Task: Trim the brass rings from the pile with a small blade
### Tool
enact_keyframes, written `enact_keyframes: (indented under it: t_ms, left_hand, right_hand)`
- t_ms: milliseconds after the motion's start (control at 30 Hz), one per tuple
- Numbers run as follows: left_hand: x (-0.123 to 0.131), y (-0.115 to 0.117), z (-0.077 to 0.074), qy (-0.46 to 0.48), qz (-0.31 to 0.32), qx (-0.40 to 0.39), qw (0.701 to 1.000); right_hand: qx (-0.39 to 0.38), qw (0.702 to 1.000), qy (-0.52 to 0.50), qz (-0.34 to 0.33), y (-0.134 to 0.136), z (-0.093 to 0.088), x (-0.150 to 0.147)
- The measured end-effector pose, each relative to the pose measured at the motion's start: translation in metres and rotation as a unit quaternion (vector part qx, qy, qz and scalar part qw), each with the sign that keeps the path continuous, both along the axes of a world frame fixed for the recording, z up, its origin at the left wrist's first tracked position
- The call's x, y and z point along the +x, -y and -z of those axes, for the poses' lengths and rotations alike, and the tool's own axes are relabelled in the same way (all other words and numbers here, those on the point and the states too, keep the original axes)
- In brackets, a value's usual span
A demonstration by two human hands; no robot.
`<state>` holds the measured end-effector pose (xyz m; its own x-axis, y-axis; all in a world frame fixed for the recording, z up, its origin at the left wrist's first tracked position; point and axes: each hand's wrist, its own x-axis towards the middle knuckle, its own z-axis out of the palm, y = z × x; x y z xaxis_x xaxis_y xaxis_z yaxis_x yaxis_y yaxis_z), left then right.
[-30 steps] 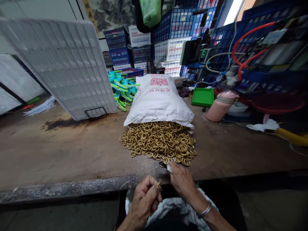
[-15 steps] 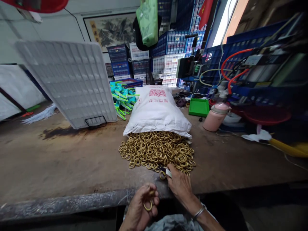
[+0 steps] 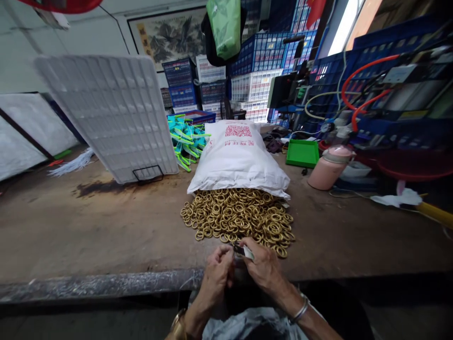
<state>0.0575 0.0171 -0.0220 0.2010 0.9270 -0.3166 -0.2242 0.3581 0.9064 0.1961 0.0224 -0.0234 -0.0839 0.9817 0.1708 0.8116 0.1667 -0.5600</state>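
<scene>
A heap of brass-coloured rings [image 3: 238,216] spills from the mouth of a white sack [image 3: 239,153] lying on the brown workbench [image 3: 88,231]. My left hand [image 3: 217,270] and my right hand [image 3: 262,267] meet at the near edge of the bench, just in front of the heap. The right hand pinches a small tool with a pale tip [image 3: 244,250]. The left hand's fingers are curled together against that tool; what they hold is hidden. A metal bangle [image 3: 301,311] sits on my right wrist.
A white moulded tray [image 3: 109,113] leans upright at the back left. Turquoise plastic parts [image 3: 187,137] lie beside the sack. A green tray [image 3: 302,153] and a pink flask [image 3: 330,166] stand to the right. Stacked blue and white crates [image 3: 253,71] and machinery with red hoses [image 3: 368,94] fill the back.
My left hand, which held a ring below the bench edge, has risen to meet the right hand at the edge of the heap. The view has shifted slightly.
</scene>
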Motion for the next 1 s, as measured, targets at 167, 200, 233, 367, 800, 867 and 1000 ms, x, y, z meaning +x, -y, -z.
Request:
enact_keyframes:
  t_ms: [167,200,233,367,800,867,1000]
  left_hand:
    - [0.000,-0.001,-0.001,-0.010,0.022,0.013,1.000]
    - [0.000,-0.001,0.001,-0.010,0.020,0.009,1.000]
    - [-0.001,-0.001,0.003,-0.011,0.015,0.005,1.000]
    - [-0.002,0.002,0.013,-0.036,-0.005,0.025,0.999]
    - [-0.005,0.008,-0.007,-0.031,0.063,0.013,0.997]
    - [-0.006,0.009,-0.006,-0.008,0.067,0.006,0.998]
    - [-0.006,0.011,-0.003,0.004,0.053,-0.001,0.999]
  right_hand:
    - [-0.038,0.987,-0.154,-0.010,0.002,-0.004,-0.010]
    - [-0.051,0.979,-0.195,0.006,0.002,-0.002,-0.011]
    - [-0.068,0.969,-0.236,0.026,0.001,0.001,-0.012]
    - [-0.176,0.909,-0.372,0.073,0.002,0.016,-0.016]
    - [-0.139,0.935,-0.327,0.021,0.001,0.016,-0.019]
    - [-0.157,0.933,-0.324,0.012,0.001,0.015,-0.018]
    - [-0.125,0.960,-0.248,0.035,0.003,0.018,-0.013]
